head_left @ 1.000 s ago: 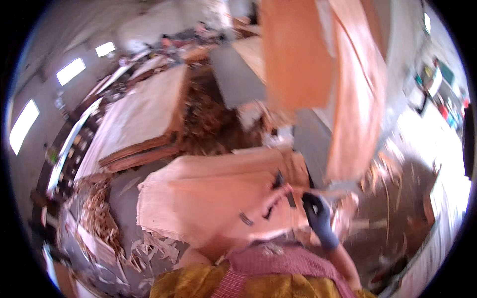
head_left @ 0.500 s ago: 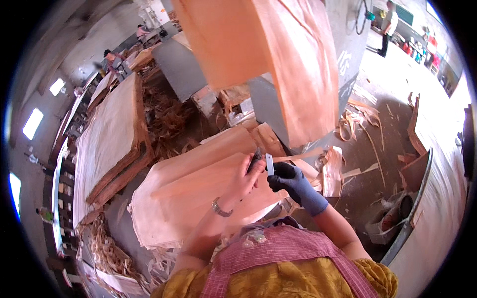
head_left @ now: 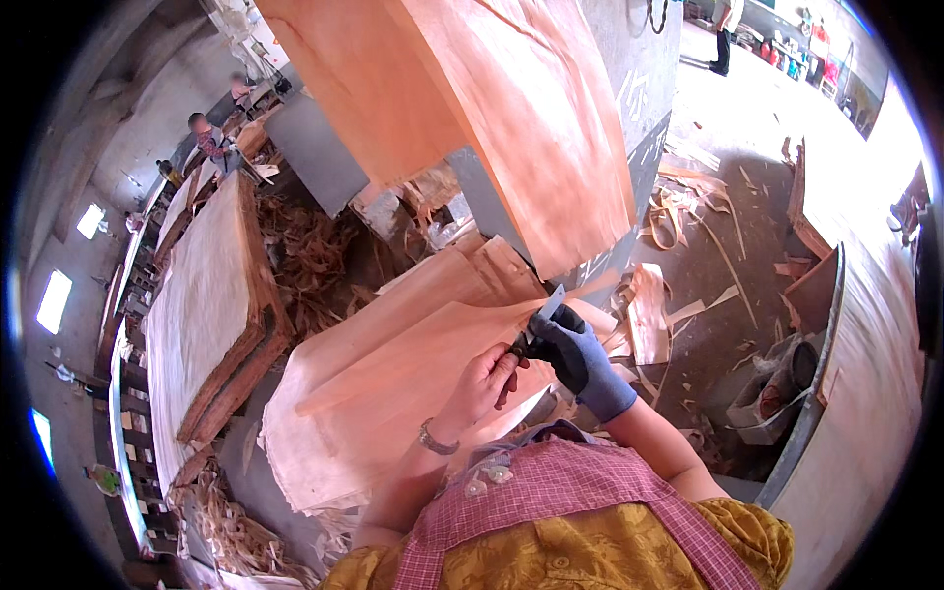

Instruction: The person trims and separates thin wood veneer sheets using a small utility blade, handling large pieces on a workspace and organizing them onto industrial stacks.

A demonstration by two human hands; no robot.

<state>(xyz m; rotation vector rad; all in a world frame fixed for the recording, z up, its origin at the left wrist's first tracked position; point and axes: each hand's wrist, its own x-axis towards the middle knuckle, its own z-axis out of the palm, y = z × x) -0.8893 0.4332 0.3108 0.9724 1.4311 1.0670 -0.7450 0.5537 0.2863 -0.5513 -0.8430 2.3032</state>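
Note:
In my right hand (head_left: 582, 364), which wears a dark blue-grey glove, a short flat knife blade (head_left: 555, 299) points up and away, gripped between thumb and fingers. My left hand (head_left: 492, 378) is bare, with a watch (head_left: 439, 439) on its wrist. Its fingers are pinched close to the gloved fingertips, around a small dark thing (head_left: 520, 347) too hidden to name. Both hands meet above a pile of thin wood veneer sheets (head_left: 379, 369), pinkish and curling at the edges. Beyond it, more veneer sheets (head_left: 556, 138) hang down over a grey block.
A thick veneer stack (head_left: 211, 305) stands at left, with shredded scraps (head_left: 305, 246) beside it. Veneer strips (head_left: 649, 315) litter the floor at right, near a bin (head_left: 772, 398) and a metal-edged table (head_left: 831, 344). Other people (head_left: 209, 138) are far off.
My hands have come together; the left moved slightly down, and the blade now tilts right instead of standing upright. The whole view has shifted a little.

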